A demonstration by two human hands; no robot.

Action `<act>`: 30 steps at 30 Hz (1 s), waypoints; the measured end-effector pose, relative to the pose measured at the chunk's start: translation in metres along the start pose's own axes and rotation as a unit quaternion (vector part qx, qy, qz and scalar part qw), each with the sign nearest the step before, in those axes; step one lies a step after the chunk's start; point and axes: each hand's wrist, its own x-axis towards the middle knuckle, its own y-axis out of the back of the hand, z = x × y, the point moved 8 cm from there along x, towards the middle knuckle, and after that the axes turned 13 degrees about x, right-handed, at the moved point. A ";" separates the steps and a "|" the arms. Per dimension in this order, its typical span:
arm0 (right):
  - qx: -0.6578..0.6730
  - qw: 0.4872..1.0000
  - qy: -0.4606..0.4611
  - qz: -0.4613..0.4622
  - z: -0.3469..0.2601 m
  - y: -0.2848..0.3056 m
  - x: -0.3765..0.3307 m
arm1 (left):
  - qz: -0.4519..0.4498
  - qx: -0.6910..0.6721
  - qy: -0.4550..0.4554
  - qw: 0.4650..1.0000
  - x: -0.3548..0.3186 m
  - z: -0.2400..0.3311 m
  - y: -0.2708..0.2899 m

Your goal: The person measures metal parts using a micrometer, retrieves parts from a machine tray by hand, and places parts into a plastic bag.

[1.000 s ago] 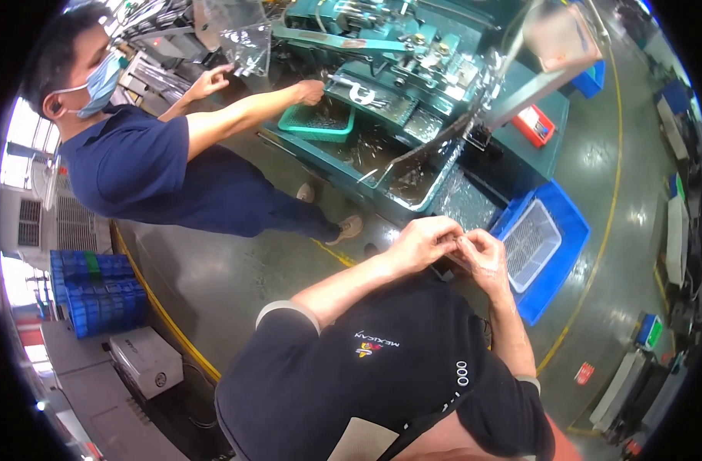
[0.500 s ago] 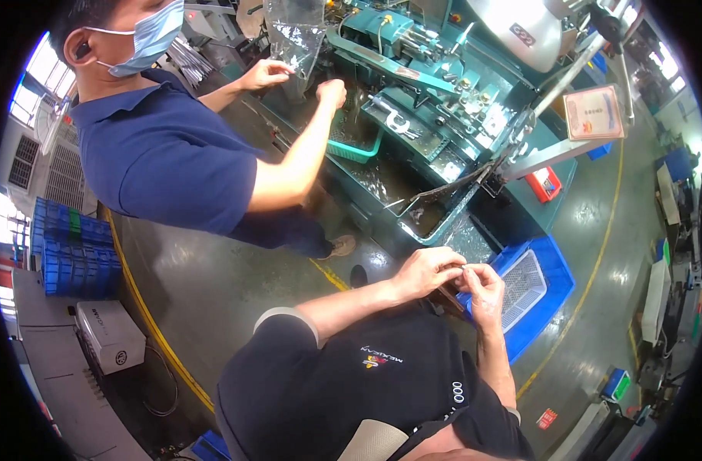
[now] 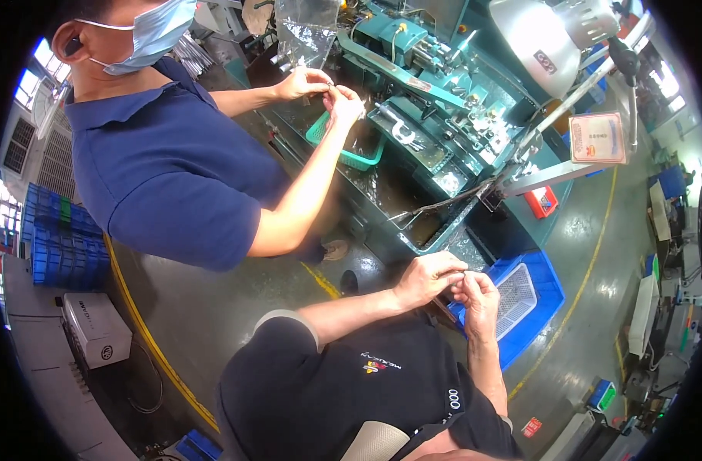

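Note:
Over the near corner of the machine, my left hand (image 3: pixel 426 280) and my right hand (image 3: pixel 478 304) meet with their fingertips pinched together. Whatever sits between them is too small and covered to name. Below and beyond my right hand is a blue plastic bin (image 3: pixel 549 296) with a white mesh basket (image 3: pixel 518 301) in it. A co-worker in a navy shirt (image 3: pixel 163 177) stands at the left, both hands (image 3: pixel 332 96) brought together at the fingertips above a green basket (image 3: pixel 360 160). What the co-worker holds is too small to make out.
A green machine tool (image 3: pixel 435 84) with a wet tray fills the far side, with a lamp (image 3: pixel 539 50) on an arm above it. A micrometer (image 3: pixel 397 123) lies on its ledge. A red box (image 3: pixel 541 201) stands at its right. Blue crates (image 3: pixel 68 238) are stacked at left.
The co-worker's hands have come together, having been apart near the clear bag. My two hands stay pinched together, with slight finger movement. The whole view has shifted a little.

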 end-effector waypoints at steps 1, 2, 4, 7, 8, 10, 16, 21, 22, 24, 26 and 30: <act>0.011 1.000 -0.001 0.002 -0.001 -0.002 0.001 | 0.009 -0.008 -0.001 1.000 0.001 0.000 0.001; 0.022 1.000 -0.003 0.003 -0.002 -0.003 0.003 | 0.012 -0.008 -0.001 1.000 0.002 0.000 0.001; 0.020 1.000 -0.002 0.007 -0.002 -0.006 0.005 | 0.036 -0.003 -0.014 0.999 0.004 0.001 0.005; 0.020 1.000 -0.009 0.005 -0.001 -0.013 0.008 | 0.039 -0.025 0.029 0.999 0.003 -0.007 0.007; 0.027 1.000 -0.005 0.008 -0.002 -0.016 0.009 | 0.055 -0.015 0.012 0.998 0.003 -0.007 0.010; 0.039 0.999 -0.003 0.016 -0.001 -0.020 0.009 | 0.060 -0.011 0.018 0.998 0.001 -0.009 0.011; 0.045 0.999 -0.003 0.029 0.001 -0.036 0.017 | 0.043 -0.042 0.043 0.997 0.008 -0.034 0.016; 0.032 0.999 0.009 0.023 0.005 -0.052 0.024 | 0.065 -0.032 0.021 0.997 0.011 -0.038 0.033; 0.034 0.999 0.010 0.034 0.007 -0.053 0.025 | 0.073 -0.037 0.018 0.996 0.013 -0.040 0.037; 0.038 0.999 0.011 0.035 0.010 -0.059 0.028 | 0.069 -0.043 0.029 0.996 0.016 -0.039 0.046; 0.042 0.998 0.000 0.048 0.011 -0.066 0.029 | 0.056 -0.054 0.048 0.996 0.016 -0.041 0.050; 0.037 0.997 -0.006 0.062 0.017 -0.073 0.034 | 0.067 -0.061 0.045 0.995 0.017 -0.051 0.053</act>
